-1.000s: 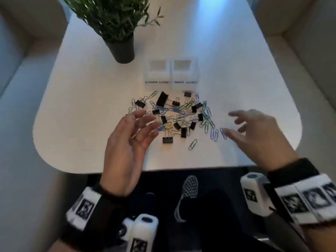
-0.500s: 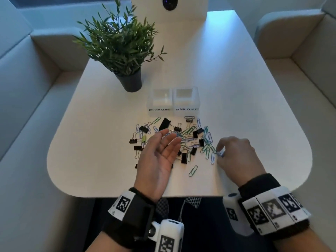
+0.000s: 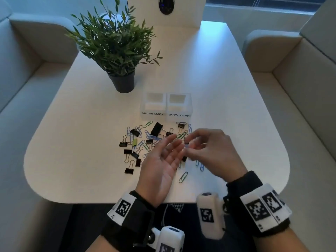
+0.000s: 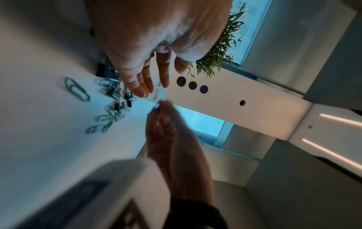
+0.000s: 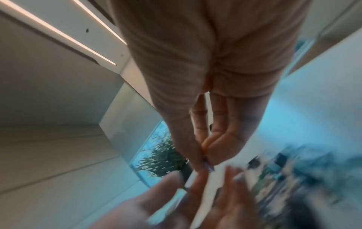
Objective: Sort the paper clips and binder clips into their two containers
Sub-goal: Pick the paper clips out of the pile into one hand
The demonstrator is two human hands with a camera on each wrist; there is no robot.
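- At the far left of the white table (image 3: pixel 87 135) I see nothing but bare top; a potted plant (image 3: pixel 116 44) stands further back, left of the boxes.
- Left-centre, loose binder clips (image 3: pixel 129 170) and paper clips (image 3: pixel 183 177) lie in one mixed scatter, just in front of the two clear containers.
- Left container (image 3: pixel 153 106) carries a handwritten label, "BINDER CLIPS"; I can see nothing inside it.
- My left hand (image 3: pixel 163 160) hovers palm up over the near side of the scatter, fingers straight and spread, holding nothing.
- It hides several clips beneath it, so I cannot count the pile.
- Right container (image 3: pixel 179 107), touching its neighbour, reads "PAPER CLIPS"; the left wrist view catches only "CLIPS" beyond my fingertips.
- My right hand (image 3: pixel 211 151) is curled, thumb and forefinger pinching a small bluish item (image 3: pixel 187 144) right at the left fingertips.
- It looks like a paper clip, though blur in every view leaves me unsure.
- Right wrist view smears the scatter into streaks; no single clip is readable there.
- On both wrists sit black bands with square black-and-white marker tags (image 3: pixel 257 210); the near ones are cut off by the frame edge.
- Behind the table, a white panel (image 3: pixel 185 17) holds a dark round lens.
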